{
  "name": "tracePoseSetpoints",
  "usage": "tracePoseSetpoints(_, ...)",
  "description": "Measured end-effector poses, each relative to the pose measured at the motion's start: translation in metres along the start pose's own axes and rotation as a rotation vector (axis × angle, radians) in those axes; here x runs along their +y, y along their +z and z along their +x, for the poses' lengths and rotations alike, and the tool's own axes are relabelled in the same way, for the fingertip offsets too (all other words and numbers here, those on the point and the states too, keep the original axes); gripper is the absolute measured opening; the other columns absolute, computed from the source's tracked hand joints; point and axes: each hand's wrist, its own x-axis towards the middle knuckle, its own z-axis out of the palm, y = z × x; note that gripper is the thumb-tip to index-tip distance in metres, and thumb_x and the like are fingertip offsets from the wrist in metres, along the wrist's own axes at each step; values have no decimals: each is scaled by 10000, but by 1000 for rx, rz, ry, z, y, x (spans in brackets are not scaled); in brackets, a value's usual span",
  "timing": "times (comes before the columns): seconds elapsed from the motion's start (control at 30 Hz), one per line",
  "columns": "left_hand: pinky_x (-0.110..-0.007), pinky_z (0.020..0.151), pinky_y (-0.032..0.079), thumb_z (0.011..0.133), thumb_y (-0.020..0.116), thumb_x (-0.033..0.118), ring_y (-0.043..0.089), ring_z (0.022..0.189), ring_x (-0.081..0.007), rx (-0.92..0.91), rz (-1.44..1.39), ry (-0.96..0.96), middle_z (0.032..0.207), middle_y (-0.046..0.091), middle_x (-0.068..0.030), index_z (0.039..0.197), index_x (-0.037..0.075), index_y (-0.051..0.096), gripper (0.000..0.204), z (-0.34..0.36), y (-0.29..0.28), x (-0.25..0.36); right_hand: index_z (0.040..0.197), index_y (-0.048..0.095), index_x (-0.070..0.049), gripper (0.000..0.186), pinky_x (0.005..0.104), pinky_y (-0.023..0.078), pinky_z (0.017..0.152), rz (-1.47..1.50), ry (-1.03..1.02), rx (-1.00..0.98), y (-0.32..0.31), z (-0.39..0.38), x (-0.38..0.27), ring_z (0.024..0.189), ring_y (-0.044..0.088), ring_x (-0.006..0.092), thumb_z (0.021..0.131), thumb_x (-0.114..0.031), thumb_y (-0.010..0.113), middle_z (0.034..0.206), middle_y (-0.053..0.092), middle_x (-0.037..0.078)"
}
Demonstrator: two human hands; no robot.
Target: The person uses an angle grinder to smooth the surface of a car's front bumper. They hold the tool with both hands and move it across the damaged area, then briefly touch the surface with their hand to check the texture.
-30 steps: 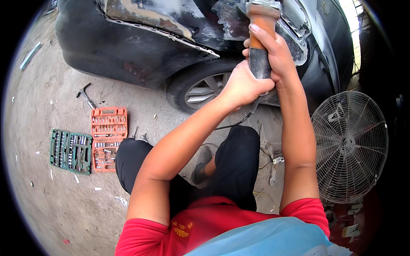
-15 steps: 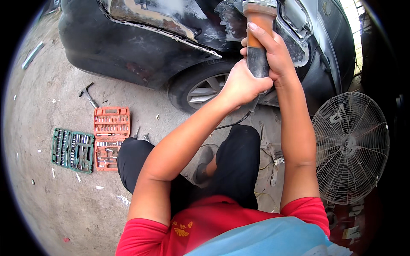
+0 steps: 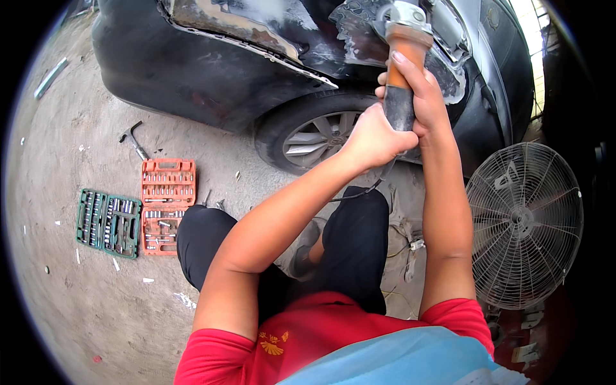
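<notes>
An angle grinder (image 3: 399,102) with an orange-and-black body and a silver head is held up before the car's rear panel. My right hand (image 3: 426,96) is wrapped round the middle of its body, thumb lying along the orange part. Lower down, my left hand (image 3: 378,138) closes on the black rear end, near the cord. Behind the silver head is the black car (image 3: 192,77), its panel sanded to grey and bare patches. The disc is blurred, and whether it touches the panel I cannot tell.
The car's wheel (image 3: 314,138) stands just beyond my left forearm. A large wire-caged fan (image 3: 523,221) is at the right. On the concrete at left lie an orange socket set case (image 3: 168,206), a green socket set case (image 3: 108,247) and a hammer-like tool (image 3: 135,140). Cables lie near my right leg.
Both hands and the grinder have shifted a little right and nearer to me, so more of the silver head shows. The grip looks the same.
</notes>
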Motion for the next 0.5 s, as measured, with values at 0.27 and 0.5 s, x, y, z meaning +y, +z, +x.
tracePoseSetpoints(0.27, -278, 659, 510, 800, 753, 82, 638, 734, -79, 27, -70, 26, 845, 687, 2, 980, 26, 670, 206, 8, -8, 2, 1167, 651, -44, 409, 321, 620, 665, -48, -50, -54, 9, 14, -4, 750, 746, 186, 997, -395, 771, 921, 729, 108)
tracePoseSetpoints(0.5, -310, 699, 543, 791, 768, 137, 664, 763, -98, 12, 54, -40, 847, 704, -21, 986, 35, 663, 243, 1, 4, -10, 1181, 643, -52, 430, 315, 620, 677, -2, 12, -3, -9, -2, 10, 742, 744, 196, 984, -412, 772, 932, 732, 115)
